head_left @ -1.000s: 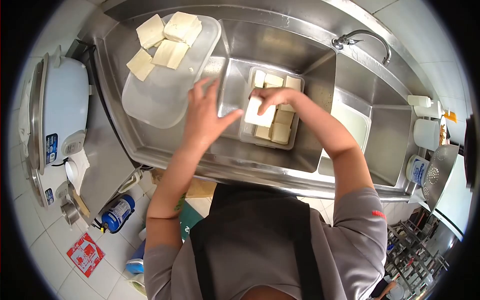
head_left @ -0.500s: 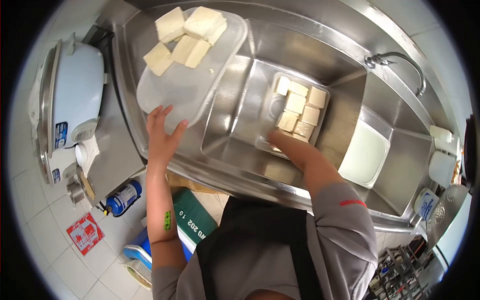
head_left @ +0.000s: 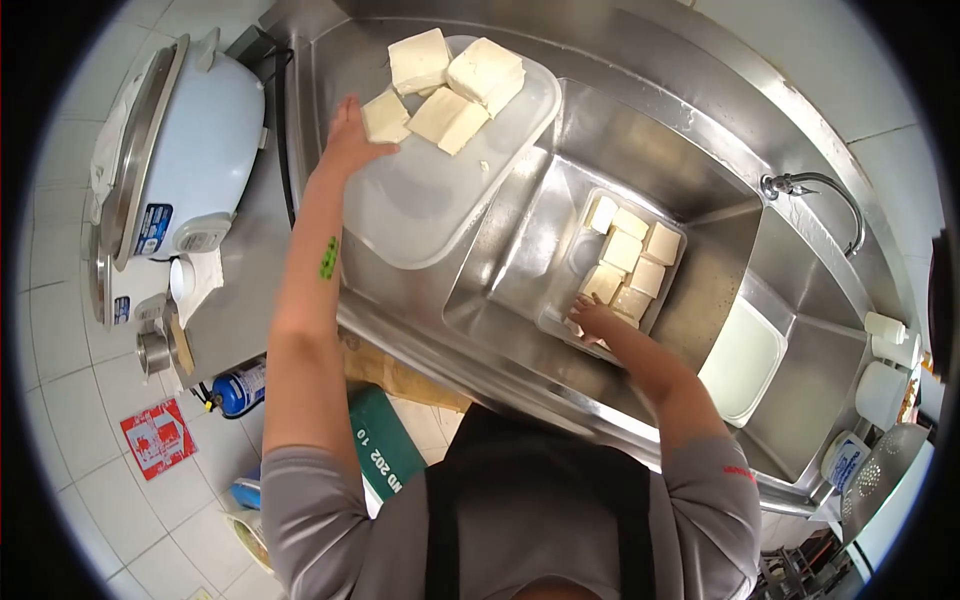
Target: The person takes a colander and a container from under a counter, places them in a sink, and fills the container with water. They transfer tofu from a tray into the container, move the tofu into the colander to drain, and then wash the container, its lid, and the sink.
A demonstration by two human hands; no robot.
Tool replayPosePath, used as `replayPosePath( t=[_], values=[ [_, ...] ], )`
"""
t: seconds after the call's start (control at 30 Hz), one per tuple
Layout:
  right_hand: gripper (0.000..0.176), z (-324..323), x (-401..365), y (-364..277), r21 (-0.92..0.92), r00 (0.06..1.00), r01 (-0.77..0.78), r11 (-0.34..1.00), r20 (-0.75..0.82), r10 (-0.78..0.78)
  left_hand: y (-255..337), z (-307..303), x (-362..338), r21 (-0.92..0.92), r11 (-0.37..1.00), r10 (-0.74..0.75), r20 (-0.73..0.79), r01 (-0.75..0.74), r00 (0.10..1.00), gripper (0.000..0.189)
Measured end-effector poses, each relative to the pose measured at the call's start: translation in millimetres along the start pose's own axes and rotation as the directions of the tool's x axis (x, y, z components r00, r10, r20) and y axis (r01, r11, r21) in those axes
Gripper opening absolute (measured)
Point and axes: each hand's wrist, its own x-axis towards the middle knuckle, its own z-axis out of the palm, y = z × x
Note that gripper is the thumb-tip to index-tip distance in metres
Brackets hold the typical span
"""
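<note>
Several pale white blocks (head_left: pixel 450 118) rest at the upper part of a translucent lid-like tray (head_left: pixel 410 215) on the steel counter. My left hand (head_left: pixel 358 140) is at the tray's left side, fingers apart, its fingertips beside the leftmost block (head_left: pixel 386 117); whether it touches the block is unclear. In the sink basin stands a clear container (head_left: pixel 583 240) with several more blocks (head_left: pixel 622 250). My right hand (head_left: pixel 592 318) is at the container's near end with fingers spread over the lowest blocks, partly hiding them.
A faucet (head_left: pixel 815 185) rises behind the sinks. A white tray (head_left: pixel 745 360) lies in the right basin. Large rice cookers (head_left: pixel 205 140) stand on the left. Below the counter are a green box (head_left: pixel 385 445) and a blue cylinder (head_left: pixel 238 390). A perforated ladle (head_left: pixel 880 475) is at right.
My left hand has moved up from the tray's lower edge to the leftmost block. My right hand remains at the container's near end, fingers now visible. The view has shifted.
</note>
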Motion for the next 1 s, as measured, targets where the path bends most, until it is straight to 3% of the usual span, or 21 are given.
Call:
replayPosePath(
  t=[0.07,0.13,0.2,0.27,0.3,0.37,0.4,0.47,0.5,0.57,0.63,0.7,0.77,0.83,0.87,0.9,0.93,1.0],
  values=[
    [0.068,-15.8,-17.1,7.3,0.007,0.999,-0.012,1.000,-0.040,0.013,0.9,5.3,16.7,0.063,0.997,0.023,0.169,-0.034,0.985,0.100],
    [0.061,-27.9,-35.8,14.4,0.146,0.976,-0.115,0.983,-0.169,0.139,-8.4,14.3,29.8,0.029,0.998,0.056,0.219,-0.064,0.974,0.098],
    [0.054,-61.4,-64.0,17.3,0.134,0.960,-0.159,0.978,-0.209,0.184,-8.6,18.1,29.7,-0.005,0.996,0.082,0.269,-0.084,0.960,0.096],
    [0.051,-86.1,-74.4,28.1,0.349,0.923,-0.219,0.911,-0.229,0.310,-1.8,7.0,27.8,-0.039,0.999,0.035,0.305,-0.024,0.952,0.088],
    [0.051,-98.1,-77.7,29.6,0.350,0.922,-0.221,0.910,-0.231,0.312,-1.9,7.1,25.0,-0.039,0.999,0.038,0.305,-0.027,0.952,0.088],
    [0.048,-129.2,-84.3,24.4,0.504,0.881,-0.065,0.861,-0.376,0.287,-6.7,11.9,21.2,-0.044,0.999,-0.019,0.128,0.025,0.992,0.080],
    [0.048,-147.6,-86.4,19.8,0.630,0.893,0.057,0.775,-0.379,0.243,-8.3,10.3,21.2,-0.045,0.999,-0.012,0.126,0.018,0.992,0.080],
    [0.047,-199.5,-96.6,-6.7,0.789,0.899,0.260,0.557,-0.408,0.158,-7.5,2.5,16.1,-0.289,0.928,-0.153,0.277,0.235,0.949,0.077],
    [0.046,-226.4,-98.8,-23.2,0.828,0.893,0.341,0.445,-0.433,0.121,-9.2,-0.2,13.9,-0.290,0.929,-0.149,0.273,0.229,0.950,0.077],
    [0.044,-264.4,-83.6,-47.8,0.863,0.882,0.446,0.237,-0.469,0.047,-14.6,-1.2,6.1,-0.419,0.863,-0.141,0.334,0.281,0.932,0.076],
    [0.050,-294.5,-61.3,-80.1,0.801,0.798,0.598,0.002,-0.596,0.093,-19.6,0.4,-6.0,-0.425,0.850,-0.175,0.331,0.312,0.927,0.075],
    [0.063,-314.3,-24.4,-105.4,0.781,0.780,0.620,-0.075,-0.602,0.173,-22.5,-2.5,-19.6,-0.430,0.836,-0.204,0.334,0.341,0.920,0.075],
    [0.071,-334.2,8.3,-129.9,0.778,0.799,0.585,-0.231,-0.503,0.329,-20.5,-6.2,-37.0,-0.645,0.637,-0.147,0.436,0.422,0.888,0.071],
    [0.060,-346.9,13.2,-140.2,0.699,0.836,0.549,-0.459,-0.478,0.270,2.3,-18.4,-56.2,-0.736,0.522,-0.115,0.440,0.431,0.891,0.068],
    [0.059,-347.0,11.1,-139.5,0.665,0.816,0.559,-0.496,-0.547,0.186,6.6,-15.0,-61.5,-0.766,0.484,-0.050,0.458,0.423,0.887,0.068],
    [0.063,-348.7,-0.2,-141.9,0.570,0.785,0.559,-0.602,-0.597,0.163,31.2,-25.5,-70.2,-0.709,0.571,-0.076,0.457,0.414,0.886,0.069],
    [0.063,-342.4,-14.3,-136.8,0.558,0.787,0.570,-0.604,-0.582,0.204,60.9,-41.9,-78.4,-0.644,0.652,-0.101,0.448,0.399,0.888,0.070],
    [0.065,-335.0,-42.6,-129.7,0.765,0.784,0.607,-0.213,-0.534,0.317,97.0,-49.5,-97.9,-0.636,0.693,-0.060,0.419,0.340,0.906,0.071]
  ],
)
